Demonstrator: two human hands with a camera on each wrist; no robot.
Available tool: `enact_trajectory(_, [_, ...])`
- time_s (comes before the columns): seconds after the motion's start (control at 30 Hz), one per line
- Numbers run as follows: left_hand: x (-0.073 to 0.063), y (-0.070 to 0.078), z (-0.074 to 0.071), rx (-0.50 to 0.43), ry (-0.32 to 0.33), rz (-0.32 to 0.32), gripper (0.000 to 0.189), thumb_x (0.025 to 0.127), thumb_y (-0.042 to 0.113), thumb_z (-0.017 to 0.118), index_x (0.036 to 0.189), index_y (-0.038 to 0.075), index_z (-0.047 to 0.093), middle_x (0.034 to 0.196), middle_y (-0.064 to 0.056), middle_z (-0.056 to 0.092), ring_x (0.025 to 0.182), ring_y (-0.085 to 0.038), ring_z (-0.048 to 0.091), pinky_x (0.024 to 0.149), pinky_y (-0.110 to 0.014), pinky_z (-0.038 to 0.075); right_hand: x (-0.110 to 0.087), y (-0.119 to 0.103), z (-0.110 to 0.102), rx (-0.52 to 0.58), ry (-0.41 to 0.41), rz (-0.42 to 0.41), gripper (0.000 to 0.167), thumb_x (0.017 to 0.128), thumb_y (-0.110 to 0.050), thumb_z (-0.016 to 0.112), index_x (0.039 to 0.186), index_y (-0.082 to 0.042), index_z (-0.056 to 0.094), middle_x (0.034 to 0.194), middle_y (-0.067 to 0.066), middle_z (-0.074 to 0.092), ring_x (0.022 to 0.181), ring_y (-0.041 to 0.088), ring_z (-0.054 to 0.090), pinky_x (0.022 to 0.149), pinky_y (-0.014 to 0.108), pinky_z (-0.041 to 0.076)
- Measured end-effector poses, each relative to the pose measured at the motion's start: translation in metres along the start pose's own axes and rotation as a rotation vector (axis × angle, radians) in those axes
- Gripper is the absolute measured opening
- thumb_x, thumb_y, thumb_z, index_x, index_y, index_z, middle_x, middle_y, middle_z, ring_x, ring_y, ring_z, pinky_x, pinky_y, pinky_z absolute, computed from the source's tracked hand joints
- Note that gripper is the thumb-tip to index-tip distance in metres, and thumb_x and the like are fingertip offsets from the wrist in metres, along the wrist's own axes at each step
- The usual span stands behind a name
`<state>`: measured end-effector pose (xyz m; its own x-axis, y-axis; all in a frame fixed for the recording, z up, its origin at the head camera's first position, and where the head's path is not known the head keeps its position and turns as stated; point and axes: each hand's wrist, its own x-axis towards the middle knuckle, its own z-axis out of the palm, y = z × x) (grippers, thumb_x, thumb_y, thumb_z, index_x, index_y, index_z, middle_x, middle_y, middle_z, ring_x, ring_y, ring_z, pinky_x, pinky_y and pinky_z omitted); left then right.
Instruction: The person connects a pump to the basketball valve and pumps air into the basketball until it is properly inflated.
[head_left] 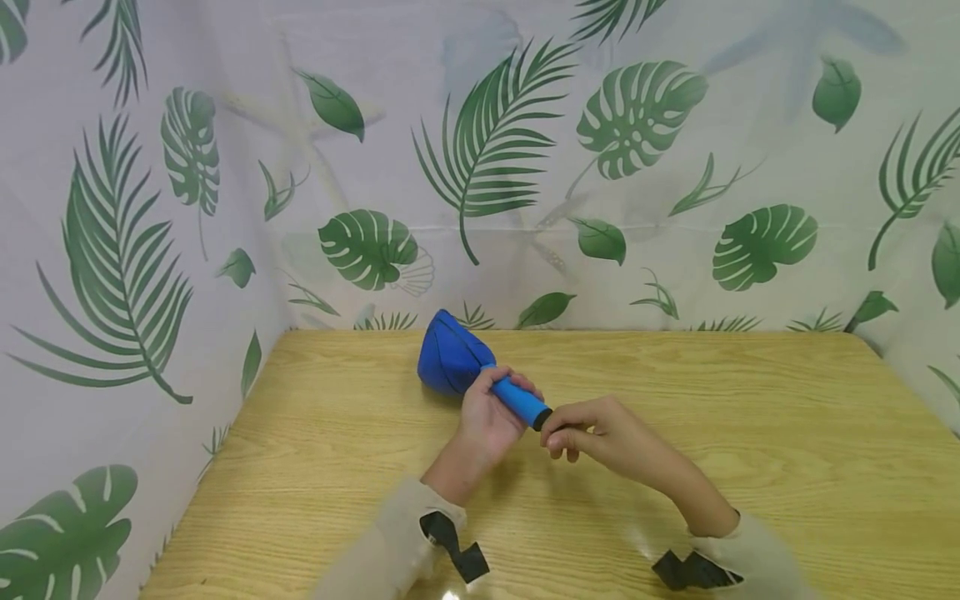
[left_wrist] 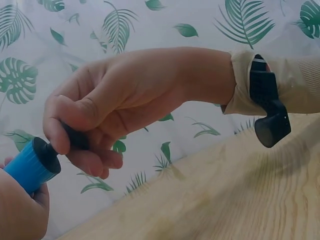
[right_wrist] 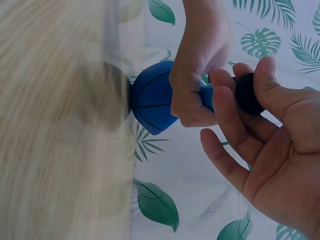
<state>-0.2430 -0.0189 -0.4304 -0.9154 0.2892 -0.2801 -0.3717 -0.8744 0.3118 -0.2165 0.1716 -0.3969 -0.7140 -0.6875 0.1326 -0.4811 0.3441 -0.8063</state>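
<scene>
A dark blue ball (head_left: 450, 357) with black seams, dented and not round, rests on the table at the end of a light blue hand pump (head_left: 521, 400). The left hand (head_left: 489, 421) grips the pump's barrel close to the ball, palm up in the head view. At the pump's other end, the right hand (head_left: 600, 437) pinches the black handle (right_wrist: 248, 94) between thumb and fingers. A short dark rod shows between handle and barrel cap in the left wrist view. The left hand hides where pump and ball meet.
The wooden table (head_left: 337, 467) reaches back to a white cloth (head_left: 517, 300) printed with green leaves, which also hangs at the left and right sides. Dark wrist devices (head_left: 456, 546) sit on both beige sleeves.
</scene>
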Motion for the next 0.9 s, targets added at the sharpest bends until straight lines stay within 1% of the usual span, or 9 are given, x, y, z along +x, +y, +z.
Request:
enact_trajectory(0.13, [0.000, -0.002, -0.001, 0.035, -0.010, 0.007, 0.009, 0.105, 0.017, 0.040, 0.101, 0.009, 0.042, 0.080, 0.003, 0.050, 0.072, -0.010, 0.051, 0.082, -0.027, 0.045, 0.001, -0.001, 0.003, 0.002, 0.004, 0.020, 0.012, 0.099, -0.014, 0.063, 0.099, -0.008, 0.074, 0.085, 0.006, 0.074, 0.073, 0.013, 0.067, 0.068, 0.034, 0.060])
enact_trajectory(0.23, [0.000, -0.001, -0.001, 0.049, -0.013, -0.001, 0.009, 0.105, 0.018, 0.039, 0.101, 0.010, 0.042, 0.080, 0.003, 0.050, 0.072, -0.010, 0.052, 0.082, -0.027, 0.045, 0.001, -0.003, 0.004, -0.010, 0.003, 0.035, 0.012, 0.098, -0.015, 0.065, 0.099, -0.009, 0.075, 0.085, 0.004, 0.074, 0.072, 0.014, 0.068, 0.067, 0.034, 0.060])
enact_trajectory(0.4, [0.001, 0.005, -0.001, 0.032, -0.001, -0.028, 0.008, 0.105, 0.018, 0.040, 0.103, 0.011, 0.042, 0.080, 0.003, 0.051, 0.073, -0.011, 0.052, 0.083, -0.029, 0.044, 0.001, -0.007, 0.003, -0.015, -0.008, 0.060, 0.013, 0.098, -0.018, 0.067, 0.100, -0.009, 0.075, 0.085, 0.004, 0.074, 0.072, 0.011, 0.068, 0.067, 0.033, 0.060])
enact_trajectory(0.5, [0.002, 0.011, 0.000, 0.006, 0.013, -0.041, 0.007, 0.104, 0.018, 0.042, 0.103, 0.011, 0.044, 0.081, 0.002, 0.051, 0.073, -0.011, 0.052, 0.082, -0.029, 0.045, 0.000, -0.011, 0.002, -0.016, -0.022, 0.046, 0.013, 0.098, -0.020, 0.067, 0.100, -0.010, 0.076, 0.086, 0.004, 0.074, 0.070, 0.010, 0.067, 0.066, 0.033, 0.059])
enact_trajectory(0.6, [0.003, 0.018, 0.000, -0.011, 0.008, -0.038, 0.008, 0.105, 0.018, 0.041, 0.101, 0.010, 0.044, 0.081, 0.001, 0.051, 0.072, -0.011, 0.052, 0.082, -0.029, 0.046, -0.002, -0.017, -0.002, -0.016, -0.049, 0.020, 0.012, 0.098, -0.022, 0.067, 0.098, -0.013, 0.076, 0.085, 0.002, 0.073, 0.069, 0.009, 0.066, 0.066, 0.033, 0.059])
enact_trajectory(0.73, [0.003, 0.029, 0.001, -0.038, -0.007, -0.005, 0.011, 0.106, 0.018, 0.039, 0.101, 0.010, 0.043, 0.079, 0.000, 0.051, 0.070, -0.011, 0.052, 0.081, -0.029, 0.046, -0.009, -0.024, -0.012, -0.001, -0.092, -0.020, 0.010, 0.098, -0.020, 0.067, 0.096, -0.016, 0.075, 0.083, 0.002, 0.072, 0.068, 0.012, 0.066, 0.065, 0.032, 0.059])
enact_trajectory(0.9, [0.002, 0.040, 0.003, -0.074, 0.004, 0.031, 0.007, 0.105, 0.016, 0.040, 0.106, 0.009, 0.041, 0.080, -0.001, 0.052, 0.070, -0.013, 0.053, 0.081, -0.031, 0.046, -0.019, -0.031, -0.027, 0.016, -0.142, -0.076, 0.009, 0.098, -0.014, 0.066, 0.096, -0.017, 0.074, 0.083, 0.005, 0.071, 0.068, 0.014, 0.066, 0.065, 0.029, 0.058])
